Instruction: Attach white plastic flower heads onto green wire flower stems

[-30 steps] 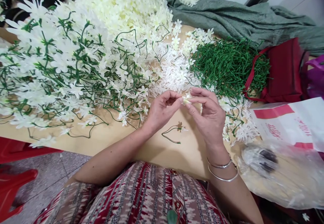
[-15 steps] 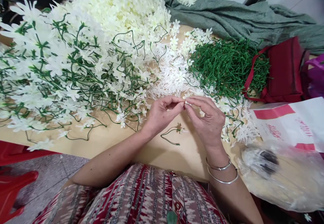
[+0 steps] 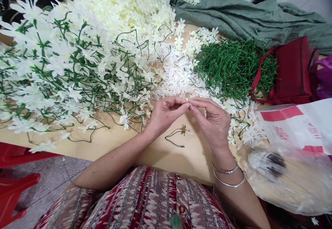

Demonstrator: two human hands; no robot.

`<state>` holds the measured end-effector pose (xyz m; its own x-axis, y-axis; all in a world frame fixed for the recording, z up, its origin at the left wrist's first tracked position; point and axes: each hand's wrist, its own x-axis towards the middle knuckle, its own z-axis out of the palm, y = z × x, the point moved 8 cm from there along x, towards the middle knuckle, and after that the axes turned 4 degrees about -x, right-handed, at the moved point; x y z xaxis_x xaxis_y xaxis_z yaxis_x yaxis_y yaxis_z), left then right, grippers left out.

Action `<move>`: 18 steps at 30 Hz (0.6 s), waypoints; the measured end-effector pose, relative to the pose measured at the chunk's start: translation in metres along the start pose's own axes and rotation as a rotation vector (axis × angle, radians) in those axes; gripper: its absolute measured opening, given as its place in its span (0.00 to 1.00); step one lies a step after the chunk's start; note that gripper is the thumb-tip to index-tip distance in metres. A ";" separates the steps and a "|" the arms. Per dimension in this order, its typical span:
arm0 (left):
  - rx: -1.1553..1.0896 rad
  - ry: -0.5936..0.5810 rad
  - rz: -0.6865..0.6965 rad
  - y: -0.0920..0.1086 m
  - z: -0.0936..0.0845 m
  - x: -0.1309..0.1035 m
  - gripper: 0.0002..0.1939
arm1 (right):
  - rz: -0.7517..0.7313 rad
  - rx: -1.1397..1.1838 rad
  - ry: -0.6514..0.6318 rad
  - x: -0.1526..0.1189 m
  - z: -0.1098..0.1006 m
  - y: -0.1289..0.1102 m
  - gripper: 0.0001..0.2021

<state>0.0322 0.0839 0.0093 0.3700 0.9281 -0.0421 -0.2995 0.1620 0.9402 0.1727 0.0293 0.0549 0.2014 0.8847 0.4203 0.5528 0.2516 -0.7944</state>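
Observation:
My left hand [image 3: 168, 113] and my right hand [image 3: 211, 120] meet fingertip to fingertip above the table, both closed in a pinch. A tiny white piece shows between the fingertips; it is too small and too covered to name. Just below them on the tabletop lies a bent green artificial stem [image 3: 174, 140] with a small brownish-green end. Behind my hands is a heap of thin white strands [image 3: 176, 80], and to the right of it a pile of green plastic stems [image 3: 233, 68].
A large mound of white artificial flowers on green stems [image 3: 77, 80] fills the left, with loose cream blossoms [image 3: 129, 8] behind. At right are a red bag [image 3: 292, 72], a white-and-red paper bag [image 3: 298, 125] and a clear plastic bag [image 3: 298, 180]. Green cloth [image 3: 241, 18] lies along the back.
My hands stay pinched together in nearly the same place, with only a slight shift of the fingers. The stem on the table and the piles have not moved.

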 end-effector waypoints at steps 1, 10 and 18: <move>-0.008 -0.005 0.000 0.000 0.000 0.000 0.16 | 0.001 0.000 0.000 0.000 0.000 0.000 0.08; -0.054 -0.025 -0.023 -0.001 0.004 0.002 0.18 | -0.021 -0.041 0.001 -0.001 0.000 -0.001 0.09; -0.038 -0.030 -0.059 -0.002 0.004 0.002 0.19 | -0.034 -0.061 -0.002 -0.001 0.001 0.000 0.09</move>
<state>0.0372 0.0837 0.0086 0.4141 0.9061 -0.0862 -0.3095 0.2293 0.9228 0.1719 0.0286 0.0546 0.1799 0.8770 0.4455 0.6077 0.2570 -0.7514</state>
